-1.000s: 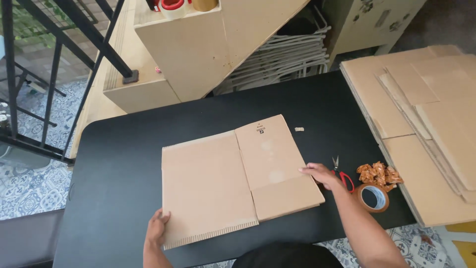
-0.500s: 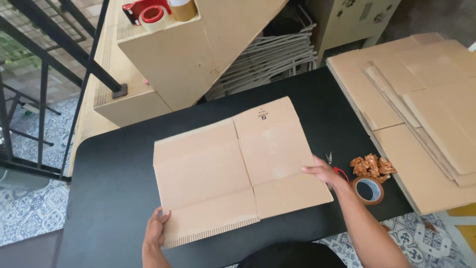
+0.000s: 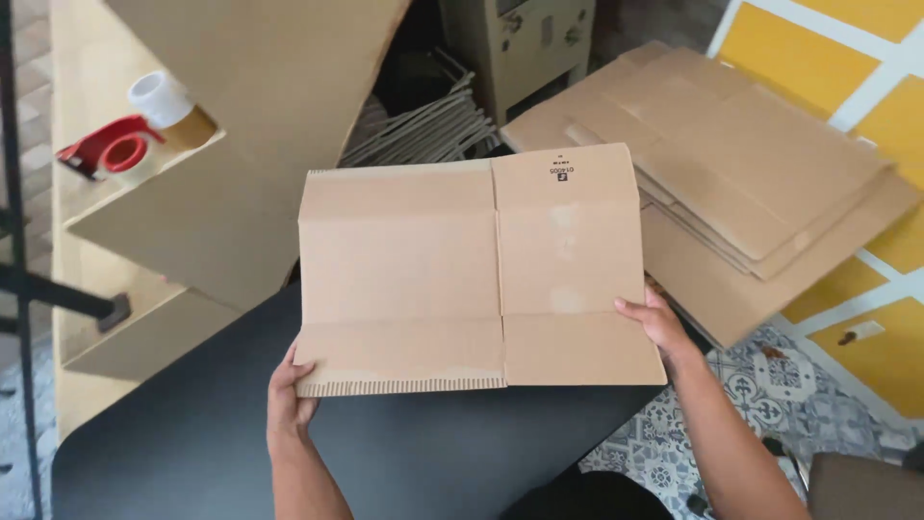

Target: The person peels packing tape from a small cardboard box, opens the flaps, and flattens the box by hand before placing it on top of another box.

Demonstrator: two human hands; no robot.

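Both hands gripping flattened cardboard box (image 3: 476, 274), left hand (image 3: 289, 400) near corner, right hand (image 3: 656, 323) apparently right edge

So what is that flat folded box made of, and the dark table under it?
The flat box looks like corrugated cardboard, plain brown and matte: the fluted edge shows along its near side, and creases mark the flaps. The left hand and right hand grip its lower corners. The table has a smooth black top with a dull sheen, perhaps laminate or painted board; the picture cannot settle which.
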